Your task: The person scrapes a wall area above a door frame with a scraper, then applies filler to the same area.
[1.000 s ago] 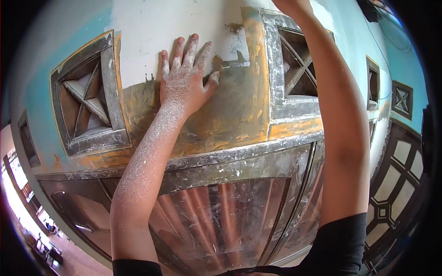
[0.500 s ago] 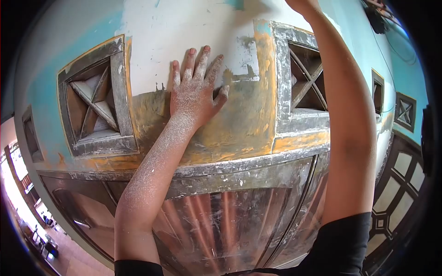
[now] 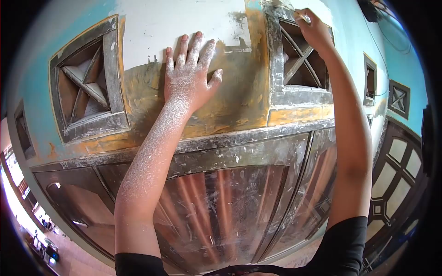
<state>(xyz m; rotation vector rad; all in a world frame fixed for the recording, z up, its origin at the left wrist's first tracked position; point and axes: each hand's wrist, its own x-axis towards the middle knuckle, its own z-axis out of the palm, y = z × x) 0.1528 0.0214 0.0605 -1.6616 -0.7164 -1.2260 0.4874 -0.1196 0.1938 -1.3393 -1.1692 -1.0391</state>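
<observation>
My left hand [image 3: 189,83] lies with fingers spread on the wall, its fingertips on the white patch [image 3: 184,18] and its palm over the bare brown-and-ochre patch [image 3: 239,87]. White dust coats this hand and forearm. Higher up on the right, my right hand [image 3: 317,34] is closed in front of the right vent frame [image 3: 275,50], near its top edge. A small pale end shows between the thumb and fingers; I cannot tell what it belongs to.
A second crossed wooden vent [image 3: 85,87] sits to the left. Below runs a dust-specked ledge [image 3: 239,139] over a glazed dark wood panel [image 3: 221,211]. Turquoise paint [image 3: 37,87] edges the wall, and a dark door [image 3: 391,170] stands at far right.
My right hand has come down from the top edge to the right vent frame. The view has shifted, so the wall sits higher; my left hand stays flat on it.
</observation>
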